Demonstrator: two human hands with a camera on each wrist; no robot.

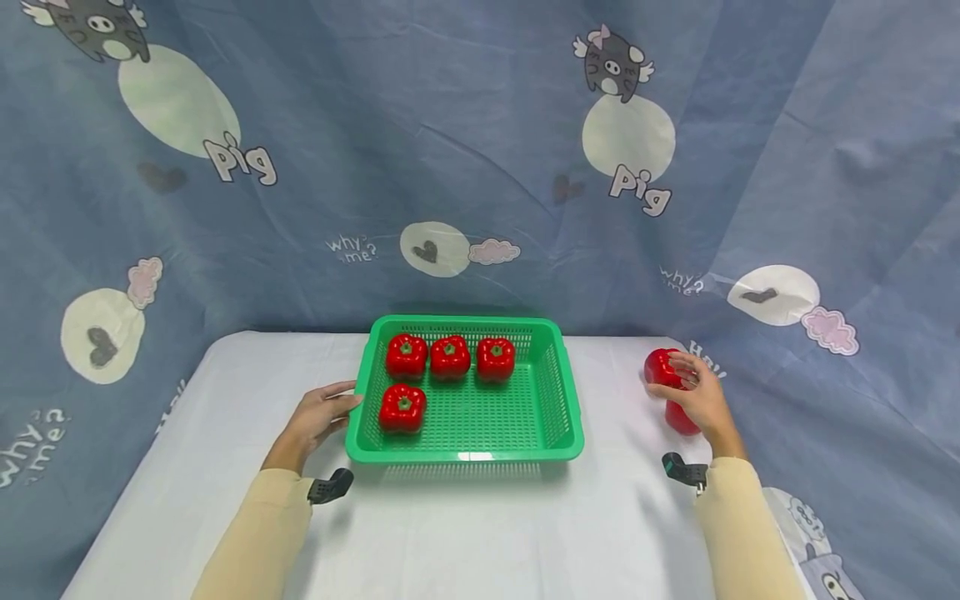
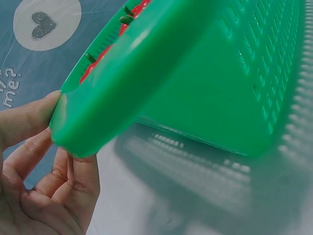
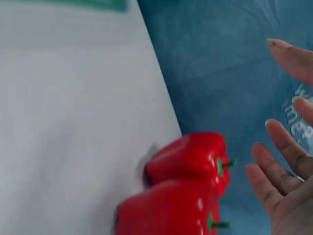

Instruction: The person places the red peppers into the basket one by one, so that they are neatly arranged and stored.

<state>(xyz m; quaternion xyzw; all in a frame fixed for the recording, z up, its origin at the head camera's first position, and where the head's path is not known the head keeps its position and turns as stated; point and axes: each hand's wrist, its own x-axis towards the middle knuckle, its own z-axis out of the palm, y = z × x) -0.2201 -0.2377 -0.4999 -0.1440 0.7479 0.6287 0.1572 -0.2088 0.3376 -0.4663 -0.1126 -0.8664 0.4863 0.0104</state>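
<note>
A green plastic basket stands on the white table, with several red bell peppers inside at its left and back. My left hand holds the basket's left rim, the thumb on one side and fingers curled beneath the edge, as the left wrist view shows. Over at the table's right edge, my right hand hovers above two more red peppers lying side by side, green stems pointing outward. Its fingers are spread and relaxed, with nothing between them; in the head view the hand partly covers both peppers.
The white table ends at a blue cloth backdrop printed with pigs and hearts, which rises behind it and along the right side. Dark wrist straps sit at the cuffs of both cream sleeves.
</note>
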